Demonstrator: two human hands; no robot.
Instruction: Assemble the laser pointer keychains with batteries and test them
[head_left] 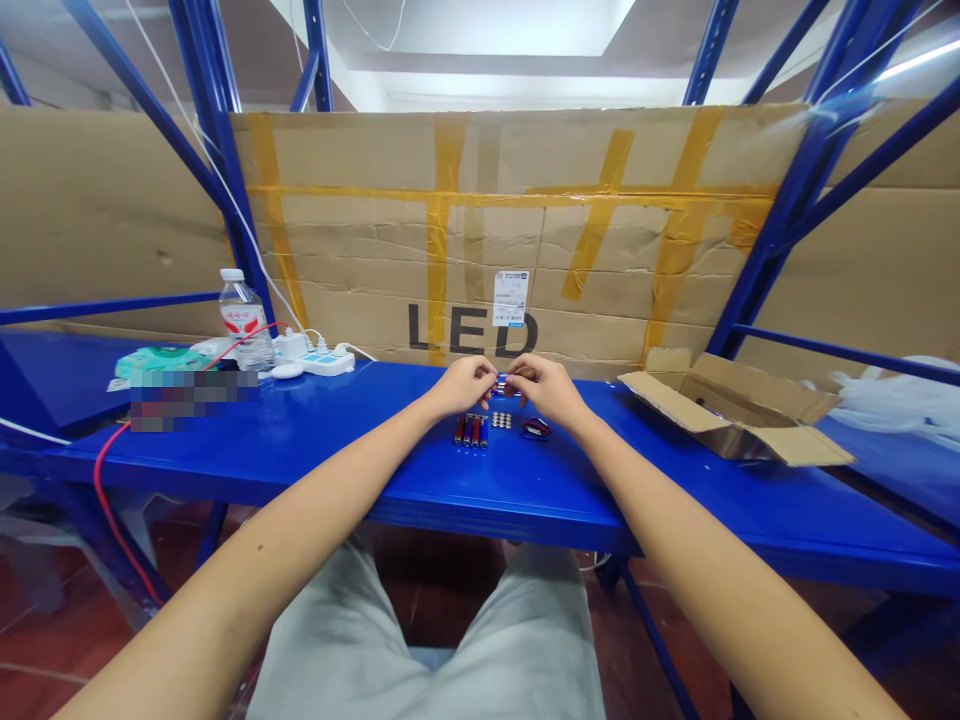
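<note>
Cylinders (475, 431), 4 glossy red-and-blue, lie before the left hand (466, 384) and right hand (550, 388), nearly together at shiny purplish pieces (500, 386), grip unclear.

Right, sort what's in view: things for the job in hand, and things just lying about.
Likely the job:
- shiny pieces at the left hand and right hand
- red and blue tubes
- small silvery pieces
- possibly the open cardboard box

Likely lying about:
- bottle
- power strip
- green packet
</note>
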